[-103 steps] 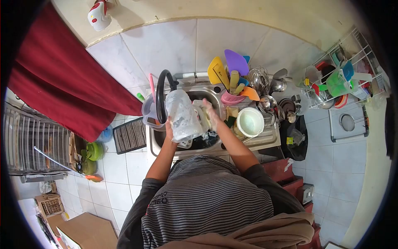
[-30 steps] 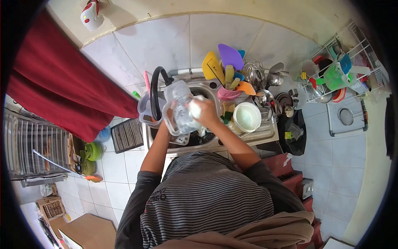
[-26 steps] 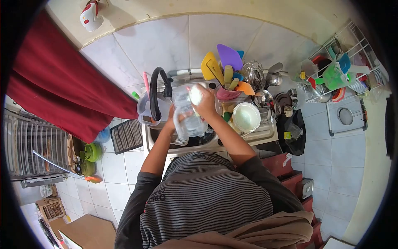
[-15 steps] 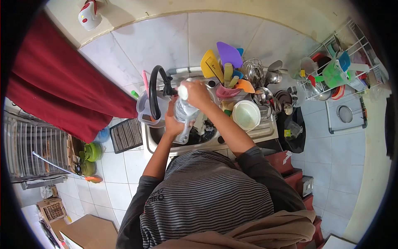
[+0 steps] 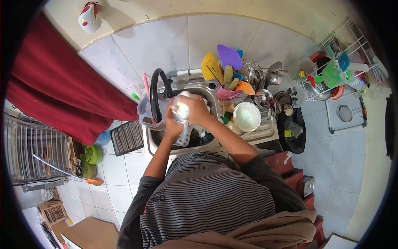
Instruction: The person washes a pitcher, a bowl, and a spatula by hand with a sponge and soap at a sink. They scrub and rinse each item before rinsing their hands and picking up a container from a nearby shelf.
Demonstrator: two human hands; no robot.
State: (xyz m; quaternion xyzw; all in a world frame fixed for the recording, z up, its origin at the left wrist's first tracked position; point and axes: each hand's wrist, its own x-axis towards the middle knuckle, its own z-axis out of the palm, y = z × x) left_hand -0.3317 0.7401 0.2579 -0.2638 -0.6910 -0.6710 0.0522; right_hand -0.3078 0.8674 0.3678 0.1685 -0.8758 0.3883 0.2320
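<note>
Over the sink (image 5: 215, 93), I hold a clear plastic jug (image 5: 185, 128) with a handle that points down towards me. My left hand (image 5: 171, 124) is wrapped round its left side. On the other side, my right hand (image 5: 198, 109) presses a white, foamy wad (image 5: 181, 108) against the jug. Motion blurs the wad, and I cannot make out whether it is a sponge. Black and pale dishes, partly hidden by my forearms, lie in the basin below. A black curved faucet (image 5: 155, 95) rises just left of my hands.
A clear tub (image 5: 145, 110) stands left of the faucet. Right of the basin are a pink utensil holder (image 5: 227, 93) with spatulas, a white bucket (image 5: 246, 116), whisks and metal ladles (image 5: 262, 97). A wire rack (image 5: 352, 45) hangs at right; a red curtain (image 5: 62, 83) hangs at left.
The jug has tipped, and its mouth no longer shows between my hands. My right hand has moved down and closer to my left, with the white wad now over the jug.
</note>
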